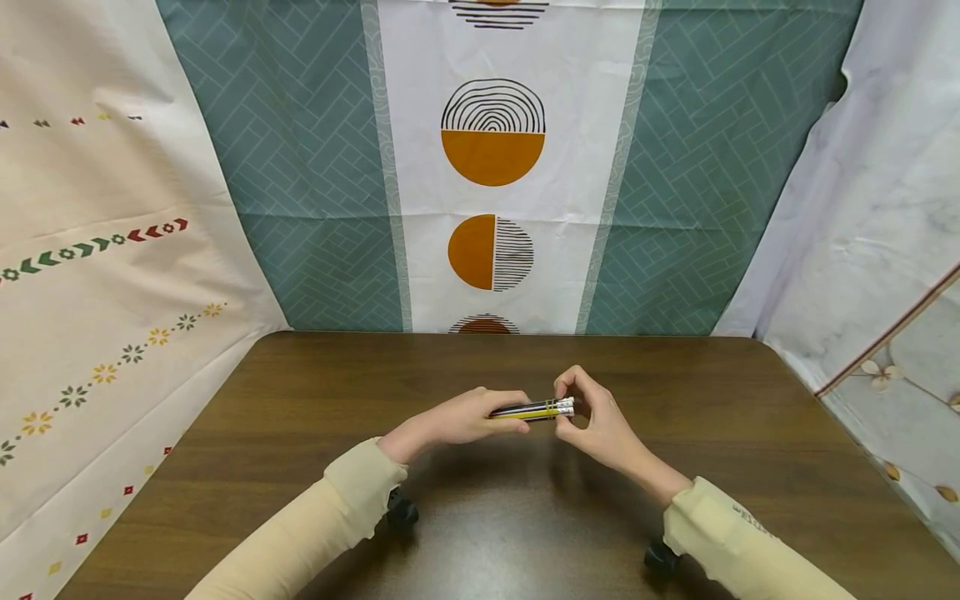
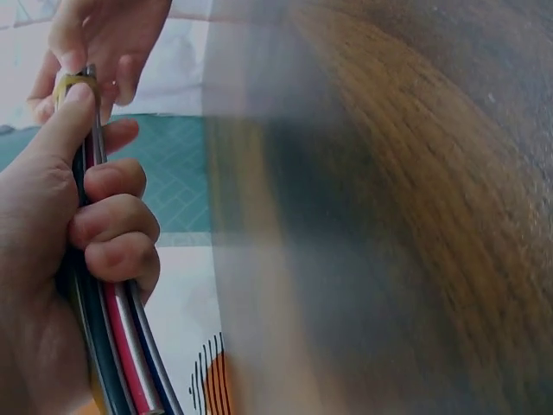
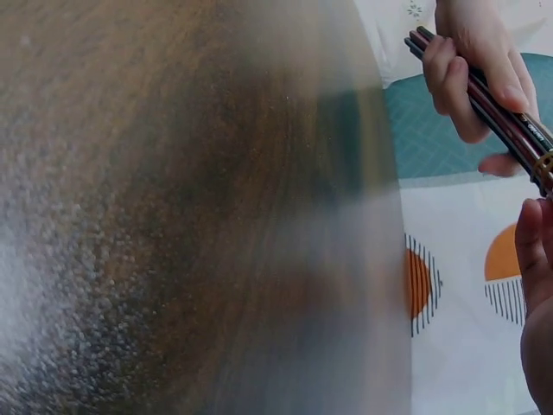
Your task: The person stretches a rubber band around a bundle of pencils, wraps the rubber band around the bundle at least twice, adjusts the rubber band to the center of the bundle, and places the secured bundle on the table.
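A bundle of pencils (image 1: 525,411) in black, yellow, red and silver lies across my left hand (image 1: 468,417), whose fingers and thumb grip it. In the left wrist view, that hand (image 2: 52,225) has its fingers curled round the shafts, with the thumb pressed along them. Near the pencils' pale ends sits a yellow rubber band (image 1: 551,407). My right hand (image 1: 603,425) has its thumb and forefinger bent around this end, one above and one below, pinching at the band. The exact fingertip contact is small in view. Both hands are above the table.
A brown wooden table (image 1: 337,375) lies beneath the hands. Behind it hangs a patterned curtain (image 1: 315,167), with a cream cloth (image 1: 112,292) on the left and a white cloth (image 1: 862,250) on the right. Dark devices sit under both wrists.
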Demonstrator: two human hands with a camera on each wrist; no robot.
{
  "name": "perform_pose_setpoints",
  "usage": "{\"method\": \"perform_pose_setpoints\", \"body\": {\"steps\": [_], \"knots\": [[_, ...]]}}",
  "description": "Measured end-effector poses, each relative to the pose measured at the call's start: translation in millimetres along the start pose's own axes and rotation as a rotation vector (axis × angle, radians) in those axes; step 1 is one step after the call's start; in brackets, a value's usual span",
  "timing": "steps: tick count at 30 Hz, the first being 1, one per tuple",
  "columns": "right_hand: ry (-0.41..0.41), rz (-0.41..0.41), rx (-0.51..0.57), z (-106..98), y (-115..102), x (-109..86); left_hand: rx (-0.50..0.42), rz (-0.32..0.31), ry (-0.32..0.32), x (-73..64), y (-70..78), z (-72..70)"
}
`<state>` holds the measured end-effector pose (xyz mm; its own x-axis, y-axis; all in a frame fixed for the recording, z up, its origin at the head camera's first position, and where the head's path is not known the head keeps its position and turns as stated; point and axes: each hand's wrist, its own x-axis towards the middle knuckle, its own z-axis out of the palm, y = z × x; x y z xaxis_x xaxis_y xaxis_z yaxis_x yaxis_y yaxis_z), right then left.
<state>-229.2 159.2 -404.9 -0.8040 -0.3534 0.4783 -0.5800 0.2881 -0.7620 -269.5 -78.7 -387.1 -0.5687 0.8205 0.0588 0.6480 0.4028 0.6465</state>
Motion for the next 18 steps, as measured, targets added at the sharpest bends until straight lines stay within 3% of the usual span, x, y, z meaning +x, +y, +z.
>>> {"method": "perform_pose_setpoints", "body": {"steps": [12, 18], "knots": [[-0.045, 0.072, 0.109, -1.3, -2.6, -4.5, 0.085, 0.016, -0.029, -0.1, 3.7, -5.4], [-0.020, 0.072, 0.119, 2.5, -3.0, -7.9, 0.103, 0.017, -0.034, -0.4, 3.5, -4.3]]}}
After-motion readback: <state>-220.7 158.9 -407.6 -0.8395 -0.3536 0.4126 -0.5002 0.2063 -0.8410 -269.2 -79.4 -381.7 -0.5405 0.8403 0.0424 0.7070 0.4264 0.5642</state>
